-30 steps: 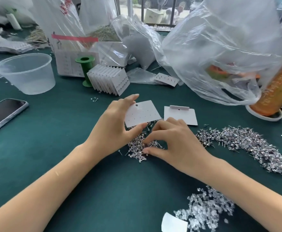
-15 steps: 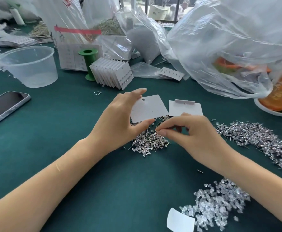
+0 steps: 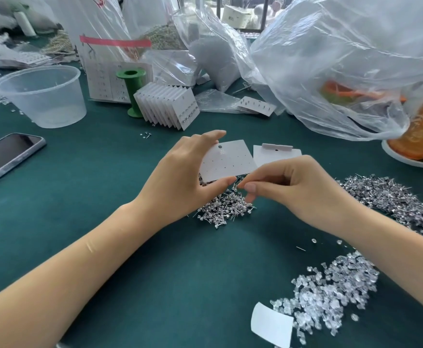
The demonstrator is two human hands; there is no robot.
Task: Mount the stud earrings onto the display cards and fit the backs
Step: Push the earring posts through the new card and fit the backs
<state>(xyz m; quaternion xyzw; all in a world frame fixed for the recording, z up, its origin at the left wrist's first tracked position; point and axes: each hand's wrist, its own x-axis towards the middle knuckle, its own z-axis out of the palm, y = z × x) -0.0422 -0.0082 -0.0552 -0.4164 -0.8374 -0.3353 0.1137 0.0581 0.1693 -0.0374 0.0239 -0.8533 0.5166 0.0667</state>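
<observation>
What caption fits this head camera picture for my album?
Left hand holds a white punched display card while right hand pinches a tiny stud above the silver earring pile.

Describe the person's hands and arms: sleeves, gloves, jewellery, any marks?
Both forearms are bare right up to the bottom edge of the picture, so no sleeves show. The left hand and right hand wear no gloves, and no rings, watch or bracelets are visible. Fingernails look short and unpainted. The left forearm carries one small pale line, like a faint scar or scratch.
</observation>
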